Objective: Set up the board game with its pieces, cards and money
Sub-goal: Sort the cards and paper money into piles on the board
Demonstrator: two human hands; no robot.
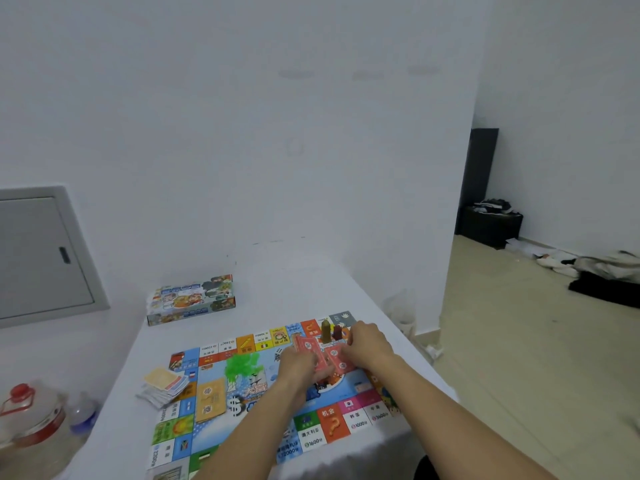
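- My left hand (298, 362) and right hand (369, 344) are both gripping red paper banknotes (327, 356) over the colourful game board's (207, 407) far right corner.
- Board is lying on the white-clothed table (284, 289).

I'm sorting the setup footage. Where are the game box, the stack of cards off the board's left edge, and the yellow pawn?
game box (192, 299): head view, on its printed lid.
stack of cards (162, 382): head view, on the top card.
yellow pawn (325, 330): head view, on its upright body.
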